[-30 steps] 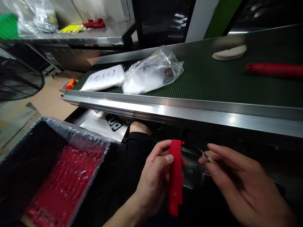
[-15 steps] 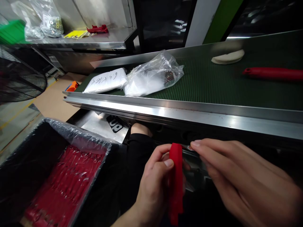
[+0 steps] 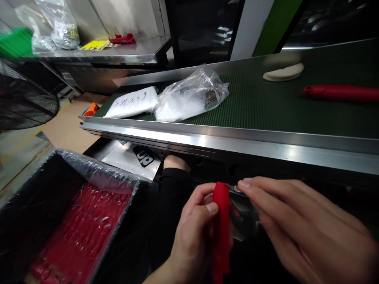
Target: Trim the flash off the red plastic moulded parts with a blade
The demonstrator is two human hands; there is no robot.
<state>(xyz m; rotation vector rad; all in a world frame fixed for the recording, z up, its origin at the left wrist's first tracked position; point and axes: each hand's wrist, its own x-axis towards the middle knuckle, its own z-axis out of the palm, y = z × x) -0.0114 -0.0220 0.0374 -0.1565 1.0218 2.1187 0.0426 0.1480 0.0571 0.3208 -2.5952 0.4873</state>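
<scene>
My left hand (image 3: 194, 232) is closed around a long red plastic part (image 3: 221, 228), held nearly upright in front of me. My thumb presses its near side, and the fingers behind it are partly hidden. To the right, my right hand (image 3: 299, 221) pinches a thin small metal piece (image 3: 233, 188) between thumb and forefinger, against the upper end of the red part. What exactly the metal piece is, I cannot make out. A clear plastic bag (image 3: 238, 232) shows dimly below, between the hands.
A conveyor (image 3: 254, 106) with a metal rail runs across, carrying a white packet (image 3: 133, 102), a clear bag (image 3: 189, 100), a pale curved object (image 3: 283, 73) and a red part (image 3: 340, 92). At left stand a lined bin (image 3: 63, 157) of red parts and a fan (image 3: 26, 98).
Both hands and the red part have shifted slightly down in view. A little more of the metal piece shows between the red part and my right fingertips.
</scene>
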